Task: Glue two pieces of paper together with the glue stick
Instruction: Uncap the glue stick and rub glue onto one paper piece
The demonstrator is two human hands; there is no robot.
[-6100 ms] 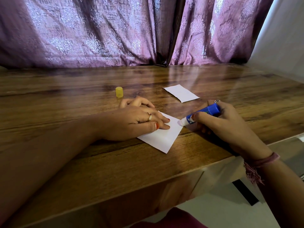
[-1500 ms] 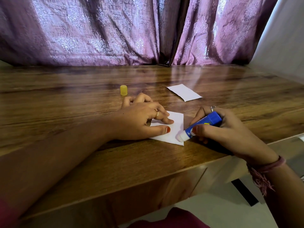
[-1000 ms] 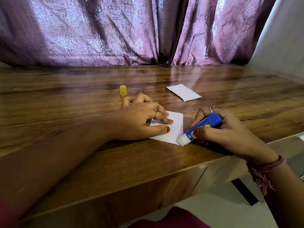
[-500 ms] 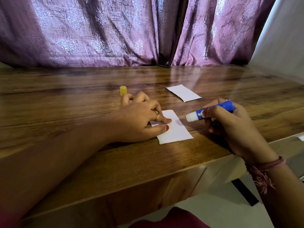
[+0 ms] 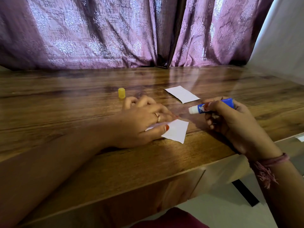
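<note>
**Entry: glue stick lifted off the near sheet, second sheet not yet joined**

I see the left hand [image 5: 144,122] low on the table [image 5: 65,112], thumb and fingers curled onto the near paper [image 5: 175,131] and pinching its left part. That edge looks slightly raised and blurred, so I cannot say whether the sheet is being pinned, turned or picked up. Holding it at one side makes sense: it leaves the right part of the sheet bare for the glue.

The right hand [image 5: 230,122] grips the glue stick [image 5: 212,106], fingers wrapped round the blue barrel. The white tip points left and sits in the air, just above and to the right of the near paper, not touching it. The stick lies nearly level, which I judge to be a pause between strokes or a finish (no glue film is visible on the sheet at this resolution).

The second paper [image 5: 181,96] lies flat further back, well apart from the near one and untouched. The yellow cap [image 5: 121,92] stands upright just beyond the left-hand fingers, parked out of the working area.

Judgement: gluing is about midway; the sheets are still separate. Next I would expect the far sheet brought over and pressed on. Risk: the light paper sticking to the fingers.
</note>
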